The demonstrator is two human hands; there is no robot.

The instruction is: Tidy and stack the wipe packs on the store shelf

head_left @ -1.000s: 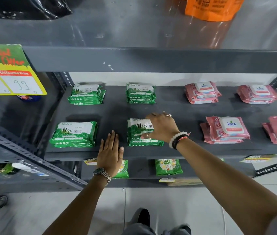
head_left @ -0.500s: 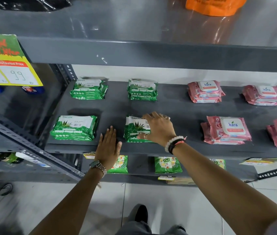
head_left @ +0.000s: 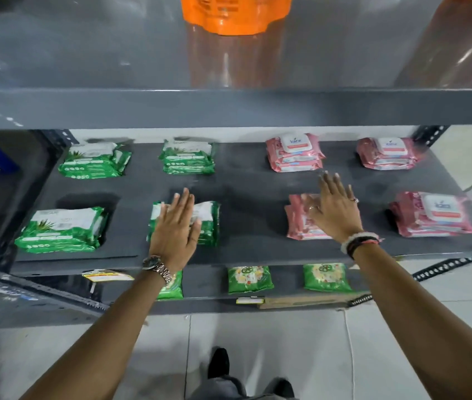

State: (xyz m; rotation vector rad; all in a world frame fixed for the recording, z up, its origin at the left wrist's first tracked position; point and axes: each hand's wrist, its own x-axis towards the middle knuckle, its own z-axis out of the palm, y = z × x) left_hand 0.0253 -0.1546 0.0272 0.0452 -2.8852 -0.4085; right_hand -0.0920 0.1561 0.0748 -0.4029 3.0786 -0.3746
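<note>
left hand [head_left: 175, 226] lies flat, fingers spread, on the near green wipe stack [head_left: 208, 223]; right hand [head_left: 334, 209] lies flat, released, on the near pink wipe stack [head_left: 301, 226] on the shelf [head_left: 252, 194]. step judged: pressing stacks level. next move likely calls for squaring the edges.

four green wipe stacks [head_left: 63, 230], four pink wipe stacks [head_left: 295, 153], three green packets [head_left: 249, 279]

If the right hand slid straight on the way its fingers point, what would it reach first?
Probably the back pink wipe stack: the right hand points up the shelf toward it, across bare shelf. Depth is unclear.
</note>
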